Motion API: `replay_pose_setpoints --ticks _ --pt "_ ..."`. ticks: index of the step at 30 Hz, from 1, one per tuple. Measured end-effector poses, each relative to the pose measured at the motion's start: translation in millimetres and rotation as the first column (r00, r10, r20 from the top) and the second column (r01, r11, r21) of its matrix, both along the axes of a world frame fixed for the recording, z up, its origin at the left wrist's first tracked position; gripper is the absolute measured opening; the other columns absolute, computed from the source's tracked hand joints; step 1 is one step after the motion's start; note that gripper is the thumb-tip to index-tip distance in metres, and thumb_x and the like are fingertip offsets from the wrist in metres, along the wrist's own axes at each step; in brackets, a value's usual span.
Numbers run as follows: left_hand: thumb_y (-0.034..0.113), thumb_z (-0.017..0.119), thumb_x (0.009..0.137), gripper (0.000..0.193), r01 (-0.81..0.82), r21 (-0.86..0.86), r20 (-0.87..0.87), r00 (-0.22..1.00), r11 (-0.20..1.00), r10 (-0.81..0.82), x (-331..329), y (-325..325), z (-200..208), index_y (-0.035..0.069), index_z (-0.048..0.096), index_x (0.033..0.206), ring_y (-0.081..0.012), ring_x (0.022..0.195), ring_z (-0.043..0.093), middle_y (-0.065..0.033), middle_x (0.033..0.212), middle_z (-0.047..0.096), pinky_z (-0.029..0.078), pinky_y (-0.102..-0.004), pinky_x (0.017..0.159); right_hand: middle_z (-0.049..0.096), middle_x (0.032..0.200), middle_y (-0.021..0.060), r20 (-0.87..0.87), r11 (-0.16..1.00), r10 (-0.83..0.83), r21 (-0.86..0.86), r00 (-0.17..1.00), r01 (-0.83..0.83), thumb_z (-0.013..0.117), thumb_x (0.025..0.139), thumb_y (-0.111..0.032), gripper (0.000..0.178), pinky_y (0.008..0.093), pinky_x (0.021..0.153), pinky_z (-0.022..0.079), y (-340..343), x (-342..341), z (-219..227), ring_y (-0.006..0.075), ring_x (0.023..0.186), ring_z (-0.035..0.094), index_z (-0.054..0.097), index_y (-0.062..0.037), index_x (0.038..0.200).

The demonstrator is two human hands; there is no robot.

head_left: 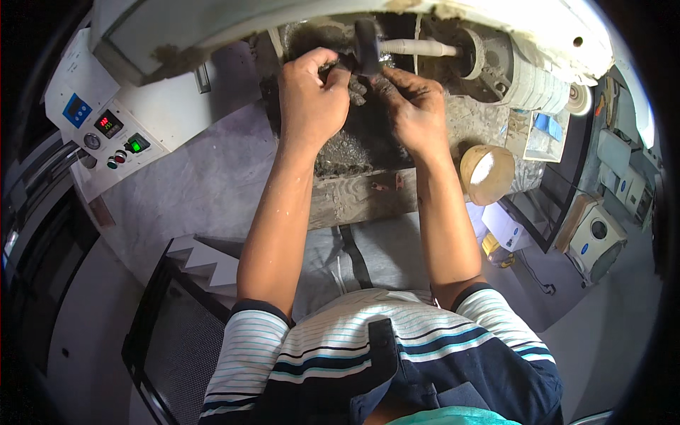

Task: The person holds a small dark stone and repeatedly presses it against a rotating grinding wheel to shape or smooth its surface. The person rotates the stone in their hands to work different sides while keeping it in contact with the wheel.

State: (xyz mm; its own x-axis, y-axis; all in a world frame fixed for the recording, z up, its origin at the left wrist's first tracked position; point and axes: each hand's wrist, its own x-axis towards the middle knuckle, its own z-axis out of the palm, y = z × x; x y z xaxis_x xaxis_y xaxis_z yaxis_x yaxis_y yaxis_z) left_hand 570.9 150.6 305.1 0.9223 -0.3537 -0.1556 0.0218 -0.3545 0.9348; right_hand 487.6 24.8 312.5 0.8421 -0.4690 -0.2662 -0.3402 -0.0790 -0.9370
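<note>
If the dark wheel (367, 48) on the pale spindle (419, 47) spins, a slip could scrape the left hand (315, 99) or right hand (418, 106), both partly curled on either side, their hold unclear.

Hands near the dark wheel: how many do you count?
2. The left hand is just left of the dark wheel; the right hand is to its lower right. No third hand shows, though the white cover could hide one.

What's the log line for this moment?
left hand: lower left of dark wheel | right hand: lower right of wheel | grip: unclear | bowl: right of right hand
</note>
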Motion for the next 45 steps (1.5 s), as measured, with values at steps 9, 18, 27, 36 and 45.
replay_pose_setpoints --ticks 9,18,27,36,45 --pt "-0.004 0.058 0.076 0.014 -0.034 -0.01 0.094 0.995 0.999 0.035 -25 27 2 -0.005 0.06 0.09 -0.0327 0.067 0.063 -0.0191 0.078 0.063 0.048 -0.0367 0.063 0.043 0.129 0.0325 -0.485 0.349 0.375 -0.716 0.79 -0.605 0.065 0.08 -0.019 0.064 0.0424 0.094 0.044 21 -35 -9 0.0468 0.114 0.048 0.04 0.0009 0.136" --pt "-0.005 0.059 0.081 0.016 0.005 -0.012 0.186 0.983 1.0 -0.002 -35 33 -5 -0.005 0.061 0.097 -0.021 0.073 0.061 -0.013 0.084 0.064 0.048 -0.0284 0.064 0.067 0.089 0.0129 -0.278 0.817 0.569 0.08 0.774 -0.572 0.06 0.064 0.016 0.049 0.032 0.077 0.053 -6 -39 3 0.0236 0.084 0.066 0.056 0.0052 0.112" --pt "-0.005 0.061 0.083 0.015 -0.04 -0.137 -0.059 0.998 0.99 0.032 -40 15 -7 -0.004 0.062 0.098 -0.0021 0.056 0.046 0.0011 0.068 0.055 0.035 -0.0208 0.048 0.061 0.113 0.0265 0.128 0.9 0.355 -0.313 0.926 -0.302 0.065 0.079 -0.016 0.049 0.0336 0.093 0.044 -8 -26 22 0.0279 0.106 0.06 0.054 0.0095 0.119" --pt "0.002 0.066 0.08 0.009 -0.22 -0.034 -0.083 0.973 0.975 0.217 -22 -13 0 -0.003 0.064 0.087 -0.0012 0.049 0.039 0.0045 0.057 0.048 0.027 -0.023 0.043 0.07 0.089 0.0192 0.064 0.983 0.055 -0.178 0.996 -0.042 0.065 0.081 -0.004 0.02 0.0284 0.075 0.051 -7 -1 1 0.0179 0.081 0.067 0.067 0.0064 0.098" --pt "0.001 0.067 0.08 0.011 -0.253 -0.165 -0.112 0.965 0.953 0.237 -31 -9 -16 -0.004 0.064 0.089 -0.0034 0.059 0.046 0.0022 0.069 0.056 0.036 -0.022 0.051 0.068 0.094 0.0219 0.043 0.941 0.121 -0.323 0.992 -0.1 0.064 0.079 -0.001 0.02 0.031 0.079 0.052 -7 -3 9 0.0263 0.086 0.069 0.068 0.0049 0.097"
